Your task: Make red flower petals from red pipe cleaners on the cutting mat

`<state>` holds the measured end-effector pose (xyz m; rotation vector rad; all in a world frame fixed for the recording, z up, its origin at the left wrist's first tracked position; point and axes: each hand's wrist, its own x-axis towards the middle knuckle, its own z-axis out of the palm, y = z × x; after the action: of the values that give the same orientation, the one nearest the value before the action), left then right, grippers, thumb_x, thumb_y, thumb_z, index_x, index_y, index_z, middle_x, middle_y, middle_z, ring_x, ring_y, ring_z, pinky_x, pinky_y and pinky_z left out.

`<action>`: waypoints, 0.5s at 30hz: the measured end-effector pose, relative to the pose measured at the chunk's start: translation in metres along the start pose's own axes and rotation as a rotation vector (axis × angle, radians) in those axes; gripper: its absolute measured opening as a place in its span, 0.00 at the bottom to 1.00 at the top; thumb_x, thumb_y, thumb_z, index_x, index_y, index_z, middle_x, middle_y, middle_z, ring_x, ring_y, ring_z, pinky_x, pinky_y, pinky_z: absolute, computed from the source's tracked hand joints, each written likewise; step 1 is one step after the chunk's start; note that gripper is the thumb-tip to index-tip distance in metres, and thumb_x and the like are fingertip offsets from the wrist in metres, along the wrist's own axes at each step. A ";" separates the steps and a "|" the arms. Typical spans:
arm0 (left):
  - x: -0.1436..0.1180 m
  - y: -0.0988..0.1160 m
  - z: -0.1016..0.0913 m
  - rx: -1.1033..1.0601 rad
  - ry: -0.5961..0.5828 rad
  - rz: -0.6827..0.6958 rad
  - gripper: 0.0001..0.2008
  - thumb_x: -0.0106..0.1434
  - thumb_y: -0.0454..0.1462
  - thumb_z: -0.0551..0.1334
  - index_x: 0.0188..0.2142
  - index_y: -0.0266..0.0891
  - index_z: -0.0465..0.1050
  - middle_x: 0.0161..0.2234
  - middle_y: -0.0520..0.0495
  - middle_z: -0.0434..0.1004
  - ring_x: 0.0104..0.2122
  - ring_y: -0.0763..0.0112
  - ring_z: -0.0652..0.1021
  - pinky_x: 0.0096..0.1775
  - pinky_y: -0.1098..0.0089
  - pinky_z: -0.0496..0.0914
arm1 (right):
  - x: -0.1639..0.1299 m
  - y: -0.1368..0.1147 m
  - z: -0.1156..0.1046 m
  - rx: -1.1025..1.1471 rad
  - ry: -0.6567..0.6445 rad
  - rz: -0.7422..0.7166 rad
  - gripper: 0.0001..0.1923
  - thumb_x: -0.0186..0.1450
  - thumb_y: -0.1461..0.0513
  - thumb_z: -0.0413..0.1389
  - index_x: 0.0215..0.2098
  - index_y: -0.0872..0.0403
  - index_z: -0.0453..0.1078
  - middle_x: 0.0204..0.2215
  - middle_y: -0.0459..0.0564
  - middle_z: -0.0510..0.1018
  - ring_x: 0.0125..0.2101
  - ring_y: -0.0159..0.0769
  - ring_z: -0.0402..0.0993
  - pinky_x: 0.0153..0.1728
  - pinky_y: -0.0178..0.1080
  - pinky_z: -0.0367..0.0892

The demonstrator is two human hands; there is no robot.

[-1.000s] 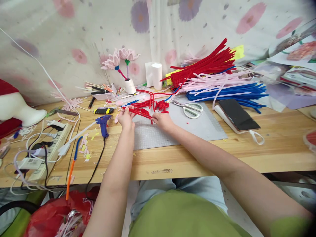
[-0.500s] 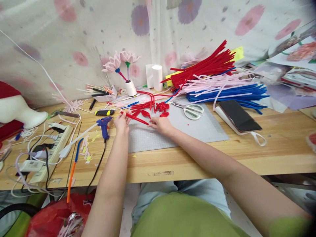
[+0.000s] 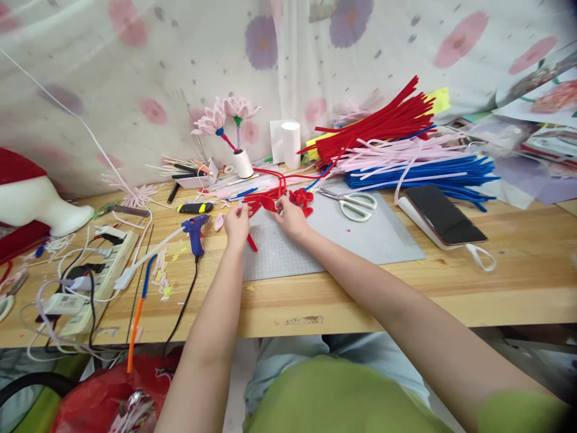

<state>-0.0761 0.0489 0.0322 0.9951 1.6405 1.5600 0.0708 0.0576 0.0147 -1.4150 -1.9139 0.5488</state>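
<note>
- We take the grey gridded cutting mat (image 3: 360,237) as the landmark.
- Our left hand (image 3: 237,224) and right hand (image 3: 292,218) have drawn closer together at the mat's far-left edge since a second ago.
- Each hand pinches the red fuzzy pipe-cleaner piece (image 3: 267,204); its free end (image 3: 251,242) now hangs below the left hand instead of spanning between them, which suggests bending.
- The white-handled scissors (image 3: 354,204) lie on the mat's far side.
- The blue glue gun (image 3: 195,228) lies left of the mat on the table (image 3: 518,282).

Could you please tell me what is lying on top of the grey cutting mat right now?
On the grey cutting mat lie white-handled scissors and red pipe-cleaner pieces. The left hand and right hand cover whatever lies beneath them.
</note>
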 end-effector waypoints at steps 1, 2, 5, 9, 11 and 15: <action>-0.004 0.000 0.005 -0.064 -0.004 -0.052 0.08 0.52 0.39 0.61 0.24 0.35 0.68 0.24 0.48 0.72 0.32 0.71 0.75 0.40 0.70 0.68 | -0.003 0.001 -0.001 0.034 0.039 -0.041 0.08 0.58 0.63 0.50 0.38 0.55 0.60 0.33 0.49 0.74 0.29 0.32 0.70 0.30 0.33 0.59; -0.009 0.001 0.010 -0.143 -0.013 -0.100 0.09 0.51 0.40 0.62 0.26 0.36 0.68 0.25 0.48 0.73 0.31 0.72 0.75 0.38 0.71 0.68 | -0.007 0.002 -0.002 0.057 0.066 -0.079 0.07 0.59 0.63 0.49 0.37 0.55 0.60 0.33 0.49 0.74 0.28 0.31 0.69 0.29 0.33 0.59; -0.022 0.004 0.023 -0.354 -0.303 -0.194 0.12 0.51 0.42 0.63 0.33 0.37 0.67 0.31 0.47 0.75 0.30 0.75 0.76 0.37 0.72 0.69 | -0.018 0.004 -0.008 0.104 0.041 -0.207 0.07 0.58 0.61 0.50 0.35 0.54 0.61 0.32 0.48 0.73 0.26 0.29 0.67 0.27 0.32 0.58; -0.031 0.009 0.027 -0.335 -0.354 -0.097 0.14 0.48 0.40 0.64 0.33 0.37 0.66 0.30 0.49 0.75 0.26 0.77 0.75 0.31 0.73 0.69 | -0.027 0.010 -0.020 0.209 -0.067 -0.310 0.08 0.57 0.60 0.51 0.35 0.54 0.62 0.31 0.46 0.73 0.22 0.26 0.64 0.26 0.32 0.58; -0.033 0.012 0.025 -0.206 -0.432 -0.048 0.15 0.48 0.41 0.64 0.33 0.36 0.66 0.29 0.49 0.74 0.23 0.78 0.73 0.26 0.75 0.68 | -0.024 0.015 -0.029 0.322 -0.042 -0.227 0.07 0.57 0.61 0.50 0.34 0.54 0.61 0.29 0.45 0.71 0.20 0.25 0.62 0.25 0.32 0.58; -0.036 0.020 0.019 0.061 -0.761 -0.043 0.16 0.49 0.43 0.63 0.34 0.34 0.67 0.28 0.47 0.75 0.20 0.79 0.71 0.19 0.77 0.63 | -0.010 0.019 -0.047 0.710 -0.158 0.116 0.10 0.59 0.55 0.48 0.30 0.54 0.58 0.26 0.45 0.69 0.19 0.24 0.60 0.19 0.30 0.55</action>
<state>-0.0400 0.0273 0.0492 1.3571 1.1544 0.9192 0.1198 0.0509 0.0304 -1.0291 -1.5134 1.2765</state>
